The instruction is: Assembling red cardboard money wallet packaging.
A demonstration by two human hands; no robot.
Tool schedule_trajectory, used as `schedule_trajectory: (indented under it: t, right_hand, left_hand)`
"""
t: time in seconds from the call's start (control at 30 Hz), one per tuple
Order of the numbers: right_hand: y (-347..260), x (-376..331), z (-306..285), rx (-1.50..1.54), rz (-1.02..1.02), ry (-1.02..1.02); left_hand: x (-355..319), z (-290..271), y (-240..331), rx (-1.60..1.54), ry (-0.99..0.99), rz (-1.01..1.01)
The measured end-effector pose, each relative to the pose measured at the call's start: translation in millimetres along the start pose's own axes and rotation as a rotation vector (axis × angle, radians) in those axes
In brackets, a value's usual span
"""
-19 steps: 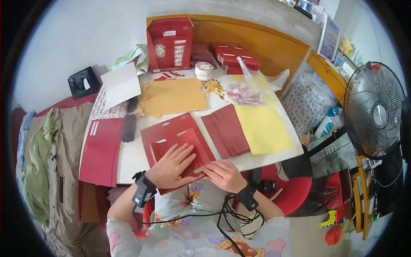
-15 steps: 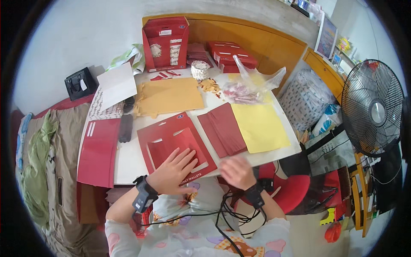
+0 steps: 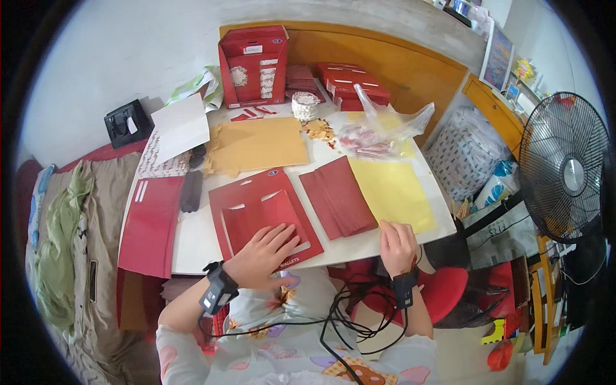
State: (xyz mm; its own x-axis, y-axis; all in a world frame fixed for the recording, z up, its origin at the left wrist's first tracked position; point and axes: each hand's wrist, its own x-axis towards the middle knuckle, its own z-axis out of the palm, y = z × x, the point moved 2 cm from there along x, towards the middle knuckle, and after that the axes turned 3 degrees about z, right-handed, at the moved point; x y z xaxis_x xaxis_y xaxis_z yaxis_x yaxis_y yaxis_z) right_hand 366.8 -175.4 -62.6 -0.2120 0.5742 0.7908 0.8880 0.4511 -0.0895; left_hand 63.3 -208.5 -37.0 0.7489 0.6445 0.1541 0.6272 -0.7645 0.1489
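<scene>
My left hand (image 3: 264, 255) lies open on a red printed card panel (image 3: 240, 224) with a large lighter-red area framed by cut slots. Its fingers are spread over the panel's near part. At the table's near edge, my right hand (image 3: 399, 247) is closed, thumb and fingertips pinching the near-left corner of a yellow sheet (image 3: 394, 192). The fingers partly cover that corner. Between the two hands, a fanned stack of dark red paper pieces (image 3: 337, 199) overlaps the left side of the yellow sheet. Both wrists carry black strapped devices.
Behind lie a tan card stack (image 3: 260, 144), a white roll (image 3: 305, 106), a clear plastic bag (image 3: 378, 138) and a red display box (image 3: 253, 70). Long red card pieces (image 3: 151, 224) sit at the left. Black cables (image 3: 350, 308) cross my lap; a fan (image 3: 568, 167) stands right.
My right hand has moved right, from beside the dark red stack to the yellow sheet's near corner, and its fingers have closed there. My left hand stays on the red panel.
</scene>
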Motion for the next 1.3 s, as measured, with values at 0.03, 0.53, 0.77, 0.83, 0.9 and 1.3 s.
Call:
schedule_trajectory:
  t: [0.03, 0.53, 0.77, 0.83, 0.9, 1.3]
  right_hand:
    - [-7, 1, -4, -0.026, -0.075, 0.064]
    - [-50, -20, -3, 0.087, -0.356, -0.009]
    - [-35, -14, -7, 0.141, -0.229, 0.062]
    - [-34, -10, -10, 0.149, -0.179, 0.068]
    - [-33, -10, -11, 0.135, -0.169, 0.059]
    - [-36, -9, -12, 0.212, -0.052, -0.041]
  left_hand:
    - [7, -5, 1, -0.129, 0.075, 0.01]
    - [117, 58, 13, -1.946, 0.054, -0.479]
    - [116, 52, 14, -2.024, 0.129, -0.497]
    - [115, 48, 15, -2.037, 0.133, -0.496]
    - [115, 46, 15, -2.032, 0.141, -0.505]
    - [112, 55, 17, -2.059, 0.095, -0.407]
